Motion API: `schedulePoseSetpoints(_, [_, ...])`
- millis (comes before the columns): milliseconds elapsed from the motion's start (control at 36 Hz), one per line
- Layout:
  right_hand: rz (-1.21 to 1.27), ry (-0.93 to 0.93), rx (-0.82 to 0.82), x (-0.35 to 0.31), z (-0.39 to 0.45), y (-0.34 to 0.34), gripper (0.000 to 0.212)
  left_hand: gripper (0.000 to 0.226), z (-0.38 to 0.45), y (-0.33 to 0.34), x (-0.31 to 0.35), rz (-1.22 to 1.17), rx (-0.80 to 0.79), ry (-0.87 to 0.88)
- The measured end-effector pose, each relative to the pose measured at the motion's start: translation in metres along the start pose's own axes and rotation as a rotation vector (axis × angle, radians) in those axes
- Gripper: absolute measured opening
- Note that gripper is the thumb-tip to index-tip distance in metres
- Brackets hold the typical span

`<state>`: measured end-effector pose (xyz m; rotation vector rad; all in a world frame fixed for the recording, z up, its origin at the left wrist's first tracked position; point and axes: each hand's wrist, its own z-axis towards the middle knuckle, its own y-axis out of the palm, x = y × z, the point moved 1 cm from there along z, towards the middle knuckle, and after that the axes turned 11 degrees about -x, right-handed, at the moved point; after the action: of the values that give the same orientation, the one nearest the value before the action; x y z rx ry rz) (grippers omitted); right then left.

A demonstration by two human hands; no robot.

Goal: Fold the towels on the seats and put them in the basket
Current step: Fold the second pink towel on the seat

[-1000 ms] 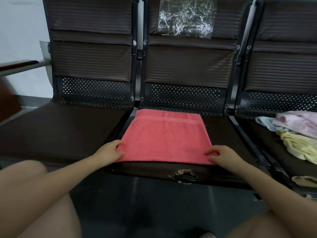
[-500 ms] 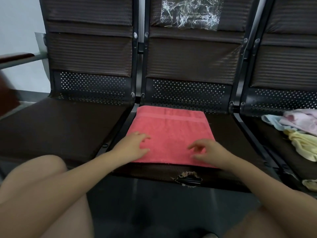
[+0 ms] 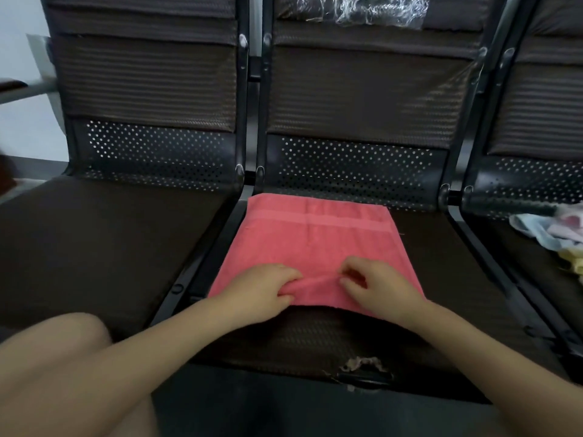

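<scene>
- Both hands pinch the pink towel (image 3: 310, 244) at its near edge: left hand (image 3: 265, 287), right hand (image 3: 375, 287).
- Lift evenly, carrying that edge to the far hem.

Dim, flat indoor light with soft shadows. Small highlights glint on the crinkled clear plastic sheet (image 3: 381, 9) and black metal seat frames (image 3: 243, 121). Wide-angle bending bows those frames outward. The pale crumpled towels (image 3: 555, 234) at right look blurred.
</scene>
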<state>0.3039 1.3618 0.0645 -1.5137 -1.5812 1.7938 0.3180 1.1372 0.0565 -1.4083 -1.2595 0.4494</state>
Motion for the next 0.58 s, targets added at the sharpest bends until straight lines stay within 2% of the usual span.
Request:
schedulePoseSetpoints(56, [0.008,0.017,-0.049,0.005,-0.001,-0.005,0.01,0.039,0.01,-0.008,-0.005,-0.022,0.012,-0.02])
schedulePoseSetpoints(139, [-0.032,0.102,-0.198,0.015,-0.008,-0.01,0.036,0.034,0.024,-0.024,-0.008,-0.055,0.03,-0.037])
schedulePoseSetpoints(167, [-0.048,0.118,-0.227,0.017,-0.009,-0.012,0.033,0.032,0.028,-0.028,-0.008,-0.035,0.035,-0.036])
schedulePoseSetpoints(194, [-0.067,0.121,-0.236,0.021,-0.009,-0.013,0.021,0.031,0.031,-0.032,-0.008,-0.018,0.048,-0.033])
schedulePoseSetpoints(222, [-0.085,0.127,-0.231,0.023,-0.009,-0.015,0.012,0.029,0.033,-0.035,-0.01,-0.014,0.066,-0.033])
schedulePoseSetpoints(306, [-0.1,0.167,-0.197,0.029,-0.005,-0.022,0.023,0.028,0.031,-0.041,-0.021,-0.017,0.087,-0.041])
schedulePoseSetpoints(361, [-0.106,0.191,-0.148,0.031,-0.003,-0.028,0.023,0.03,0.027,-0.043,-0.031,-0.006,0.026,-0.041])
schedulePoseSetpoints(444, [-0.088,0.228,-0.045,0.041,-0.003,-0.037,0.004,0.034,0.025,-0.046,-0.046,0.013,-0.07,-0.053])
schedulePoseSetpoints(500, [-0.071,0.277,0.011,0.046,-0.006,-0.043,0.018,0.036,0.021,-0.05,-0.055,0.053,-0.087,-0.088])
schedulePoseSetpoints(583, [-0.012,0.331,0.096,0.054,-0.012,-0.049,0.019,0.037,0.01,-0.06,-0.063,0.048,-0.038,-0.147])
